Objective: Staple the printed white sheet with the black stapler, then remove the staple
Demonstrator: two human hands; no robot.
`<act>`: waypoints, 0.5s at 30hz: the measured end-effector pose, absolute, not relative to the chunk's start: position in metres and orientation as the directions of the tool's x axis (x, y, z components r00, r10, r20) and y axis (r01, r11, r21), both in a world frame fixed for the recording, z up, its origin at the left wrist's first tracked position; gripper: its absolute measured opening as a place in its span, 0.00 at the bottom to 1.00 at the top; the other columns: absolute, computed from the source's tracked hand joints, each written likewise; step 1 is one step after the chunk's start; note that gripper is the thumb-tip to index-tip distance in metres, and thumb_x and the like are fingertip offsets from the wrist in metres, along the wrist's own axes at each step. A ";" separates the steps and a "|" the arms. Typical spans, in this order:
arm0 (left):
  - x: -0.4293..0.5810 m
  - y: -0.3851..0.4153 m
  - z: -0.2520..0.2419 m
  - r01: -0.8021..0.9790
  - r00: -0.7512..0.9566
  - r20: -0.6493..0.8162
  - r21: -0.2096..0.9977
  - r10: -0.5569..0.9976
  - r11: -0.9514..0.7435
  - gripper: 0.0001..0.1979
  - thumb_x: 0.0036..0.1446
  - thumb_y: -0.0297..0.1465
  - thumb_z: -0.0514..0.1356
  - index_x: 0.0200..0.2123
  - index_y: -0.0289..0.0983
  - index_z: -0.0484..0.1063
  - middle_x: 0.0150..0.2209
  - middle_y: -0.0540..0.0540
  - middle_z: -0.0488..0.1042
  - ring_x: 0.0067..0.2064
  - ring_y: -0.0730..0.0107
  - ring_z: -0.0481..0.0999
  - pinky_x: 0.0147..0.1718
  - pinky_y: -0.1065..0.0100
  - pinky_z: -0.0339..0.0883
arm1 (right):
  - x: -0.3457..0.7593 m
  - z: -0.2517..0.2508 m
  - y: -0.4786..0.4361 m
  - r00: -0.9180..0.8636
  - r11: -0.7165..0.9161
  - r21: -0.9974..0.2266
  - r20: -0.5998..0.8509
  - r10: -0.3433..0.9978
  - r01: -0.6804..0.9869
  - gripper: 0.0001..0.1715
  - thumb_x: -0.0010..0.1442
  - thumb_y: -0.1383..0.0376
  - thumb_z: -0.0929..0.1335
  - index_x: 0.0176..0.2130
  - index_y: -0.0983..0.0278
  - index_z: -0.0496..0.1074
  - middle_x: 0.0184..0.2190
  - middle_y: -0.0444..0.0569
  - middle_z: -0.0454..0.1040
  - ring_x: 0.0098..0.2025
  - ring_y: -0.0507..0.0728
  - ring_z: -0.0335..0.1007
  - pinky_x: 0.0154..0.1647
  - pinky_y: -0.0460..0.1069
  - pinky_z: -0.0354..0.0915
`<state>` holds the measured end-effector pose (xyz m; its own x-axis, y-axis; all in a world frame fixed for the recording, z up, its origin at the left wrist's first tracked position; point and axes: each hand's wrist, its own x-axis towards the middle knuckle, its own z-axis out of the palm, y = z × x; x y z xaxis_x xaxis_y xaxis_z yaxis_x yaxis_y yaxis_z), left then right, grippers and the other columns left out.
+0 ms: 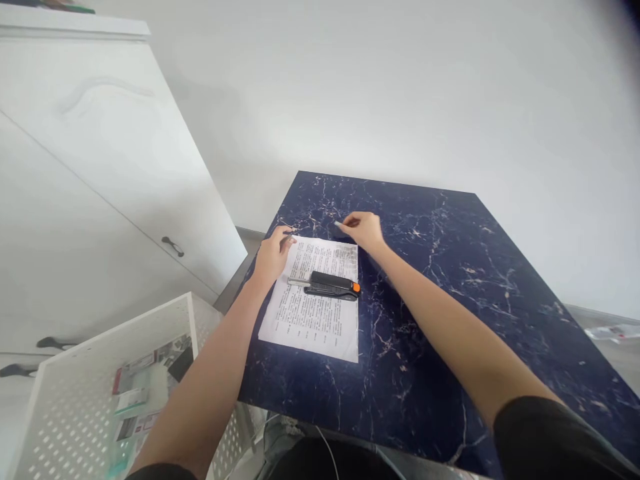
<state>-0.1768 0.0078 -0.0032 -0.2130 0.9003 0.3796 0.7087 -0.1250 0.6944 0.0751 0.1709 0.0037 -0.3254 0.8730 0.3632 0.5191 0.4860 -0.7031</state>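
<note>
A printed sheet of paper [313, 313] lies on the dark blue marble-patterned table [440, 293]. A black stapler [331, 285] with an orange end rests across the sheet. My left hand [273, 253] sits at the sheet's upper left corner, fingers curled around a small dark object I cannot make out. My right hand [363, 229] hovers just past the sheet's top right corner, fingertips pinched on a small pale item too small to name.
A white perforated basket [90, 387] with packets inside stands at the lower left beside the table. A white cabinet [100, 187] with dark handles rises at left. A plain white wall lies behind. A clear wrapper [613, 331] lies at far right.
</note>
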 end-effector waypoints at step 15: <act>-0.194 -0.021 0.035 0.707 0.275 0.268 0.595 0.923 -0.383 0.06 0.62 0.35 0.66 0.42 0.46 0.83 0.43 0.46 0.82 0.46 0.59 0.76 0.50 0.55 0.69 | 0.328 -0.014 0.183 0.205 -0.025 -0.581 0.246 0.947 0.814 0.09 0.50 0.56 0.75 0.27 0.56 0.75 0.26 0.51 0.78 0.36 0.67 0.77 0.49 0.60 0.68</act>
<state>-0.1940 -0.0207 0.0350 0.2747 0.9234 0.2680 0.7070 -0.3829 0.5946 0.3276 0.1830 -0.0145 0.2045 0.9473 0.2464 0.8138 -0.0247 -0.5806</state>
